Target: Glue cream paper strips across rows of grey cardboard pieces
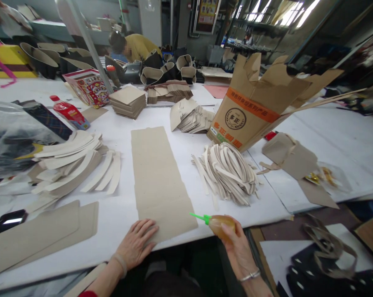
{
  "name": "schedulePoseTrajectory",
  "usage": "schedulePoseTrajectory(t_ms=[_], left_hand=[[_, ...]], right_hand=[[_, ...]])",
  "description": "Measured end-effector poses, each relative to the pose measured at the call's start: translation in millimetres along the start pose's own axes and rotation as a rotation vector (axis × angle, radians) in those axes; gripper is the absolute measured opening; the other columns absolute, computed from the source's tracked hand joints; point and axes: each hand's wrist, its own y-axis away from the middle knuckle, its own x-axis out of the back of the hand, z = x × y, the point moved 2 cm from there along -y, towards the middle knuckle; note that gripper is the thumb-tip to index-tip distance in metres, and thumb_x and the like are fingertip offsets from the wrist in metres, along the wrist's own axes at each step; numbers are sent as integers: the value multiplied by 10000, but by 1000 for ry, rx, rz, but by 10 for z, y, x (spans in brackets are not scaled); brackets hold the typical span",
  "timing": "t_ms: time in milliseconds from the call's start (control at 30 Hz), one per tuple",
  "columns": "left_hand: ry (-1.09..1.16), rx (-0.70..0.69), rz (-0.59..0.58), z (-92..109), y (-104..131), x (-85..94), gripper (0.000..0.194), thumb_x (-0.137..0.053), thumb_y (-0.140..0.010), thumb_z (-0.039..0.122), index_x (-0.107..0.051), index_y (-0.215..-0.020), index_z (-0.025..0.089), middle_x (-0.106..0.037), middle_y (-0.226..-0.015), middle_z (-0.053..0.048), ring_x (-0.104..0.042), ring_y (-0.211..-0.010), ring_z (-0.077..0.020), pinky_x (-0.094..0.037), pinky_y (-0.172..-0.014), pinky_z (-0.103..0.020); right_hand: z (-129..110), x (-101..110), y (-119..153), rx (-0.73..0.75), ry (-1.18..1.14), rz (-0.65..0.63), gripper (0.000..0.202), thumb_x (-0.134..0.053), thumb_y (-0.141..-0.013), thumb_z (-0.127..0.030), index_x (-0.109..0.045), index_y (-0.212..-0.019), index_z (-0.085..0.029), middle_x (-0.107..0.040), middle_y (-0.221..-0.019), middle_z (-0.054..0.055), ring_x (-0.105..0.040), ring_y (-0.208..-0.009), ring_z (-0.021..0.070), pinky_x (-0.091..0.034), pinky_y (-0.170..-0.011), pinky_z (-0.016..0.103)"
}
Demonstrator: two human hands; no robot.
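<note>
A long greyish-brown cardboard sheet (161, 177) lies flat on the white table in front of me. Resting on its near left corner is my left hand (139, 241), fingers stretched out. My right hand (236, 243) is wrapped around a squeeze glue bottle (221, 226) with amber contents and a thin green nozzle. The nozzle points left over the sheet's near right part; whether it touches cannot be made out. To the right sits a heap of narrow pale strips (231, 171). Curved cardboard strips (72, 165) are piled on the left.
Behind the strips stands a tall open carton (245, 111). Stacked cardboard squares (128, 101) and a fanned pile of pieces (192, 117) lie farther back. A red bottle (69, 111), a phone (8, 225) and large cardboard panels (47, 231) are left. A person in yellow (140, 47) bends across the table.
</note>
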Motion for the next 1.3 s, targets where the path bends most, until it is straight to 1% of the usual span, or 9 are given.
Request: schedulePoseTrajectory(t_ms=[100, 200, 300, 400, 600, 733, 833, 967, 1300], left_hand=[[-12, -2, 0, -4, 3, -4, 458, -439, -841, 423, -389, -1288, 340, -472, -1311, 11, -394, -1190, -182, -297, -986, -329], [-16, -8, -1, -12, 9, -18, 450, -427, -847, 419, -388, -1289, 341, -465, -1319, 10, -386, -1196, -188, -306, -979, -337], [-5, -8, -8, -15, 8, -22, 439, -428, -848, 412, -403, -1280, 336, -463, -1320, 7, -389, -1194, -191, -312, -977, -340], [3, -4, -12, -19, -1, -11, 437, -434, -845, 412, -410, -1275, 339, -466, -1314, 4, -393, -1188, -191, -314, -977, -341], [-9, -15, -16, -33, -10, -23, 439, -437, -846, 410, -404, -1278, 341, -464, -1312, 3, -383, -1193, -191, -308, -976, -341], [-5, -16, 8, -36, -20, -27, 436, -450, -841, 411, -412, -1270, 347, -477, -1298, 13, -386, -1188, -186, -305, -971, -329], [12, -19, 33, -30, -33, -10, 437, -470, -832, 409, -427, -1261, 340, -490, -1282, 15, -399, -1178, -180, -303, -970, -315], [13, -27, 52, -25, -47, 11, 434, -495, -820, 396, -448, -1246, 330, -503, -1265, 4, -413, -1164, -178, -303, -968, -311], [-26, -40, 30, -30, -34, -15, 458, -485, -825, 400, -414, -1273, 336, -490, -1280, -1, -397, -1173, -192, -314, -958, -330]], right_hand=[[-25, -19, 30, 62, 103, -41, 544, -753, -612, -287, -515, -1101, -260, -669, -966, -8, -618, -912, 204, -488, -820, 353], [-12, 8, 59, 140, 317, -42, 643, -770, -581, -297, -481, -1152, -246, -663, -960, 3, -617, -892, 214, -470, -850, 355], [37, 26, 96, 282, 530, -42, 665, -780, -551, -283, -483, -1144, -239, -628, -1038, 20, -597, -928, 230, -448, -883, 344], [114, -1, 130, 362, 639, -48, 647, -760, -570, -278, -470, -1147, -243, -578, -1122, 33, -558, -1002, 243, -432, -908, 338], [244, -59, 63, 343, 641, -59, 628, -738, -586, -282, -452, -1143, -241, -558, -1132, 45, -554, -999, 246, -429, -914, 345], [299, -27, 4, 300, 583, -77, 656, -742, -574, -266, -438, -1155, -235, -559, -1140, 53, -559, -1002, 245, -448, -891, 319], [338, 4, -5, 303, 599, -45, 672, -739, -583, -279, -433, -1178, -222, -571, -1127, 60, -567, -995, 251, -455, -895, 337], [371, -12, 11, 381, 671, 5, 668, -711, -621, -319, -427, -1216, -214, -560, -1150, 71, -573, -996, 249, -464, -901, 362], [342, -111, 31, 650, 887, -53, 505, -677, -660, -302, -529, -1131, -196, -568, -1139, 87, -551, -1035, 260, -440, -939, 409]])
